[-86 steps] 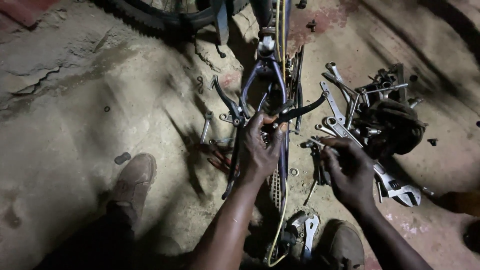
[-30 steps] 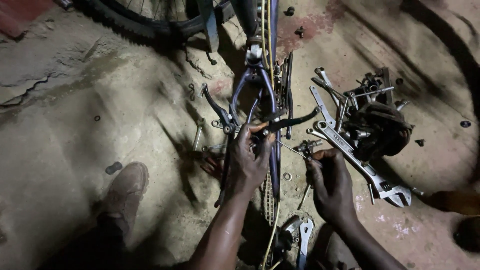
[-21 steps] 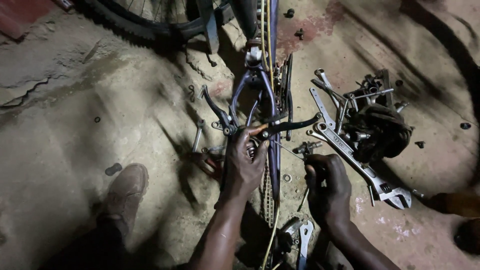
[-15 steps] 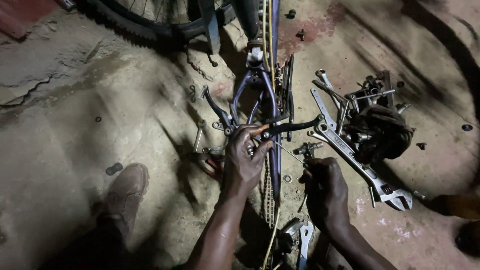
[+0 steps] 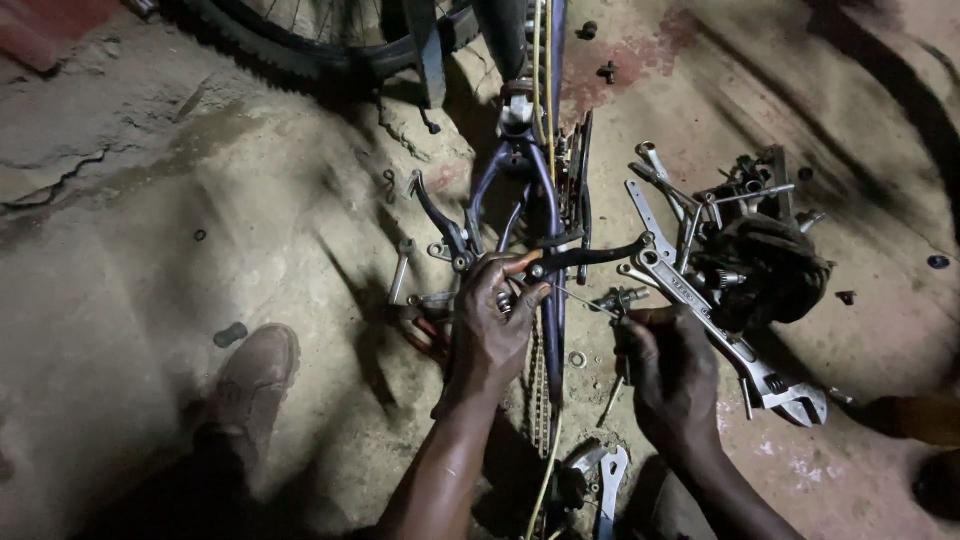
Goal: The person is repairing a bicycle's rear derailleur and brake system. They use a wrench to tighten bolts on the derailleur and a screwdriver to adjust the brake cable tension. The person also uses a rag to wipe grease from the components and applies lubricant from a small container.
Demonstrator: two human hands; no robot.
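A dark purple bicycle frame (image 5: 512, 185) lies on the ground, its tyre (image 5: 300, 50) at the top. My left hand (image 5: 492, 325) rests on the frame by the black brake arm (image 5: 590, 256), fingers pinching a small part there. A thin wire (image 5: 580, 298) runs from that spot to my right hand (image 5: 668, 368), which pinches its other end just right of the frame. The chain (image 5: 540, 385) runs down between my two hands.
A heap of spanners and parts (image 5: 745, 255) lies to the right, with a large adjustable spanner (image 5: 735, 345) reaching toward my right hand. Small wrenches (image 5: 400, 272) lie left of the frame. My shoe (image 5: 255, 375) stands at the lower left. The ground is bare, cracked concrete.
My right hand has slid down and back from the tool pile, drawing the thin wire out from the frame. My left hand has stayed at the brake arm.
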